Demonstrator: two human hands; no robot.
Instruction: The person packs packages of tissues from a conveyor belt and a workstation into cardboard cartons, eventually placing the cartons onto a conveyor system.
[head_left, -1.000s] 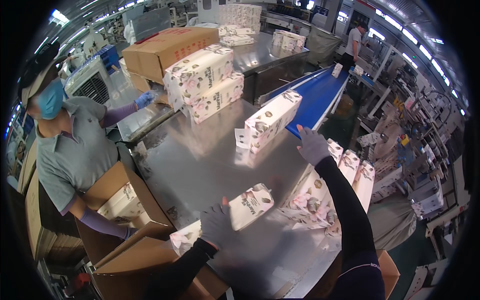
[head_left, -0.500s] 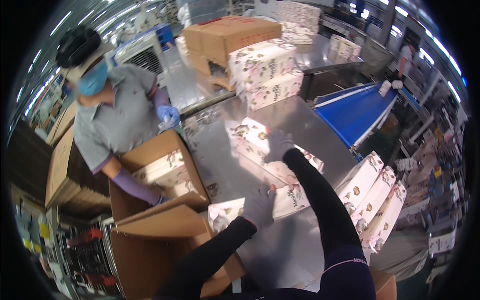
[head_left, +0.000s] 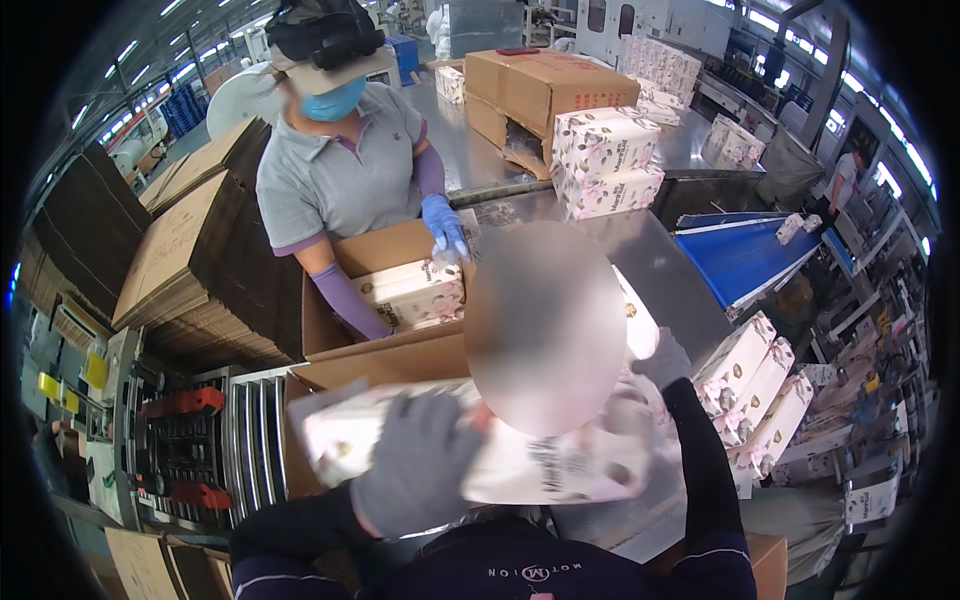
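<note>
My left hand point(head_left: 420, 460), in a grey glove and blurred by motion, grips a long white pack with pink flowers point(head_left: 545, 465) close to my body. This pack reaches left over the near open cardboard box point(head_left: 375, 373). My right hand point(head_left: 662, 362), also gloved in grey, presses against the right end of the floral packs, beside another white pack point(head_left: 640, 318). A blurred oval patch covers the middle of the packs, so how they lie together is hidden. Farther left, a co-worker's blue-gloved hand point(head_left: 443, 226) rests by a box point(head_left: 330, 290) holding floral packs point(head_left: 415, 295).
Several floral packs point(head_left: 745, 385) lean at the table's right edge. Beyond the metal table point(head_left: 640, 235) stand stacked packs point(head_left: 610, 165) and a closed carton point(head_left: 550, 85). A blue conveyor point(head_left: 745, 260) runs at far right. Flattened cartons point(head_left: 200, 270) and rollers point(head_left: 255, 440) lie left.
Both hands have come nearer my body, with floral packs moved off the table toward the near box on the left. The view has shifted left. The co-worker's raised hand has lowered to the box.
</note>
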